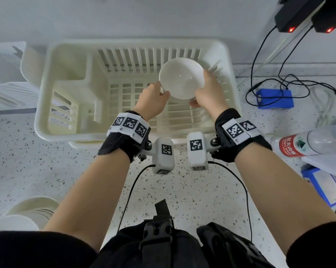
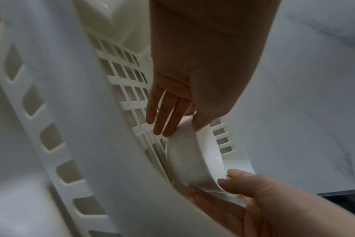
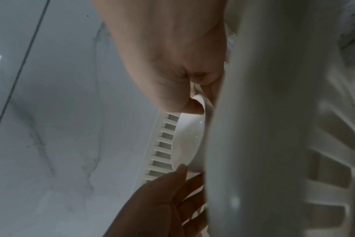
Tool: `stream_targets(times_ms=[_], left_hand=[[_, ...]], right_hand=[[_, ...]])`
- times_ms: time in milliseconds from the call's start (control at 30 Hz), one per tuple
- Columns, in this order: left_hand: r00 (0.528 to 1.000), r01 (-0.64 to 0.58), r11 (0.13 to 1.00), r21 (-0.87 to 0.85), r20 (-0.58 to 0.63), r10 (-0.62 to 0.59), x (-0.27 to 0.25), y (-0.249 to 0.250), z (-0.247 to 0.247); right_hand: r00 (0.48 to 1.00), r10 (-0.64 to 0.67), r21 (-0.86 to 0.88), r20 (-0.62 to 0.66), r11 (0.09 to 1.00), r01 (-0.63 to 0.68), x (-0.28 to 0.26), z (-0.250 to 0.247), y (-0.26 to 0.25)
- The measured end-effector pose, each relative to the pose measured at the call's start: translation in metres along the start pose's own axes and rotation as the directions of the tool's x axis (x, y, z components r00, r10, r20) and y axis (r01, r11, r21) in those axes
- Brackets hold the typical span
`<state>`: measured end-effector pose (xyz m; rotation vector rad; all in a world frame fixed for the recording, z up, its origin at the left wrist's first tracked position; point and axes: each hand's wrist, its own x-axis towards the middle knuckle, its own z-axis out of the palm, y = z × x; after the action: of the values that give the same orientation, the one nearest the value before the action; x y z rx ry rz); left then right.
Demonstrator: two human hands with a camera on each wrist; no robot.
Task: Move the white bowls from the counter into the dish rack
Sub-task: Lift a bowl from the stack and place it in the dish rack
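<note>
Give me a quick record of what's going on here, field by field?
Activity: putting a white bowl into the dish rack
Left hand: grips the bowl's left rim
Right hand: grips the bowl's right rim
Bowl: tilted, opening toward the camera, over the rack's right part
Rack contents: none seen
Waiting: stacked white bowls on the counter, near left
Nearby: plastic bottle at right

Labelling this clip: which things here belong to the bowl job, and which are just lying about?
Job: white bowl, held by left hand and right hand; dish rack; stacked bowls.
Lying about: water bottle, blue box, cables.
</note>
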<state>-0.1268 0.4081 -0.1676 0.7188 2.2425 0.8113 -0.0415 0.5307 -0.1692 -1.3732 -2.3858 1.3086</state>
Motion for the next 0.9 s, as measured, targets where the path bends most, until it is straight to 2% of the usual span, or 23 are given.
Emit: stream_targets(times_ms=[233, 400, 567, 733, 900], left_hand=[[0.999, 0.007, 0.998, 0.061, 0.031, -0.009, -0.023, 0.007, -0.008], [0.999, 0.009, 1.000, 0.030, -0.042, -0.008, -0.069, 0.011, -0.017], [0.985, -0.062, 0.998, 0.032, -0.159, 0.066, -0.130, 0.011, -0.027], [0.944, -0.078, 0.997, -0.023, -0.323, 0.066, -0.191, -0.003, -0.037], [0.877, -0.043, 0.996, -0.074, -0.481, 0.002, -0.250, -0.042, -0.047]], right_hand=[[0.997, -0.077, 0.009, -0.010, 0.997, 0.077, -0.018, -0.010, 0.003], [0.988, -0.136, 0.097, -0.065, 0.985, 0.142, -0.058, -0.022, -0.005], [0.955, -0.294, 0.244, -0.048, 0.924, 0.296, -0.121, -0.025, -0.021], [0.878, -0.480, 0.304, 0.001, 0.836, 0.457, -0.182, -0.011, -0.039], [0.727, -0.658, 0.216, 0.195, 0.752, 0.623, -0.234, 0.020, -0.056]])
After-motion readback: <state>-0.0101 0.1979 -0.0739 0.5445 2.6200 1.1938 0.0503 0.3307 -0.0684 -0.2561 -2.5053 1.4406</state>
